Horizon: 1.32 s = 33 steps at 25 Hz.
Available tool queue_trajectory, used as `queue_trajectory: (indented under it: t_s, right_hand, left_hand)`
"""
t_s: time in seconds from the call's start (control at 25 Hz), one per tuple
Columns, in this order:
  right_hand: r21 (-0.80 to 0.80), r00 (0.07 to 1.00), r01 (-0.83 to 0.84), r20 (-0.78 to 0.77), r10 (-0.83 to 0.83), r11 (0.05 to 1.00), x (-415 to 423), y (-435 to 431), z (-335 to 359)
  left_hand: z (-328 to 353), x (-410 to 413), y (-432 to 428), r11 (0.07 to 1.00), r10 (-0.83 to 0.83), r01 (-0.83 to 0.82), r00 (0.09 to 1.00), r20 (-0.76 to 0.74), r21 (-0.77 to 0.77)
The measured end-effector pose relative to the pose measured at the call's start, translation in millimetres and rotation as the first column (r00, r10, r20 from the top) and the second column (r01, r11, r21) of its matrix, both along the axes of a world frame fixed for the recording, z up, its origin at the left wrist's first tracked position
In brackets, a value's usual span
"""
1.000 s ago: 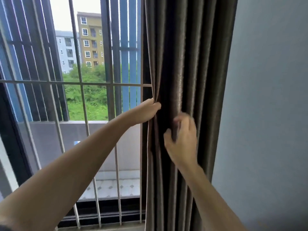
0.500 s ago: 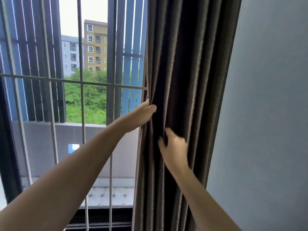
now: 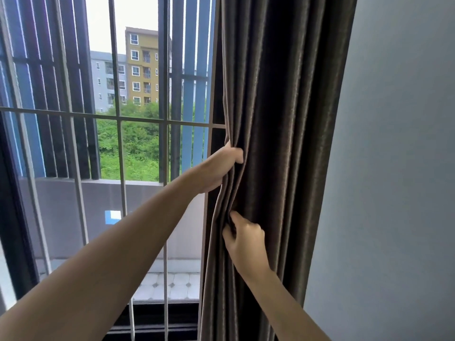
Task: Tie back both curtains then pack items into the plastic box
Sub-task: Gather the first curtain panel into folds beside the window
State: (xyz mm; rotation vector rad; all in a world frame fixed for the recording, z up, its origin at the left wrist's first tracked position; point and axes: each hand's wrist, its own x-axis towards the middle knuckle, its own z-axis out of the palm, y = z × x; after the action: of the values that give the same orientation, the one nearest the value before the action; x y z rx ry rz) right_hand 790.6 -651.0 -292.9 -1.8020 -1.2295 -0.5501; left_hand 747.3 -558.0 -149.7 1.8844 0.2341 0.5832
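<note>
A dark grey-brown curtain (image 3: 278,119) hangs bunched in folds against the right wall, beside the window. My left hand (image 3: 219,168) grips its left edge at about mid-height, fingers wrapped behind the fabric. Below it, my right hand (image 3: 246,239) pinches folds near the same edge, its fingertips tucked into the cloth. No tie-back and no plastic box are in view.
A window with a metal grille (image 3: 120,119) fills the left half; a balcony wall, trees and apartment blocks lie beyond. A plain grey wall (image 3: 394,168) stands right of the curtain.
My right hand has dropped lower and shifted left from the curtain's middle folds to its left edge. My left hand has kept its grip on that edge.
</note>
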Motion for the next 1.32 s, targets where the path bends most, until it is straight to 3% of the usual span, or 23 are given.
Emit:
queue_trajectory:
  t_s: [0.08,0.16,0.28,0.36,0.48,0.6,0.8,1.12,1.32]
  right_hand:
    - [-0.051,0.999,-0.053,-0.017,0.052,0.997,-5,-3,-3]
    - [-0.054,1.0,-0.027,-0.012,0.027,0.998,-2,-10,0]
    - [0.321,0.979,0.174,0.048,-0.2,0.931,23,-22,36]
    - [0.384,0.978,0.197,-0.016,-0.206,0.902,39,-25,76]
    - [0.23,0.981,0.182,-0.111,-0.16,0.956,54,-16,118]
    - [0.057,0.986,0.144,-0.092,-0.138,0.988,52,-12,122]
    - [0.062,0.993,0.031,0.115,-0.038,0.998,22,-5,54]
    - [-0.095,0.99,-0.096,0.09,0.105,0.991,19,1,3]
    - [-0.2,0.993,-0.089,0.056,0.103,0.976,16,-4,-15]
  left_hand:
    - [-1,2,-4,0.999,-0.013,0.013,1.0,-0.007,0.048]
    - [-2,5,0,0.978,0.054,-0.044,0.998,-0.042,0.205]
    - [-5,4,9,0.939,0.161,-0.154,0.987,0.002,0.308]
    - [-8,2,6,0.955,0.131,-0.136,0.991,0.037,0.265]
    - [-13,1,0,0.992,0.081,-0.095,0.985,0.15,0.085]
    - [-15,6,4,0.997,0.071,-0.073,0.98,0.184,0.005]
    - [-15,4,14,0.993,0.108,-0.113,0.985,0.137,0.029]
    - [-14,4,2,0.996,0.072,-0.079,0.988,0.135,0.051]
    - [-10,0,-13,0.995,0.031,-0.019,0.992,0.124,-0.096]
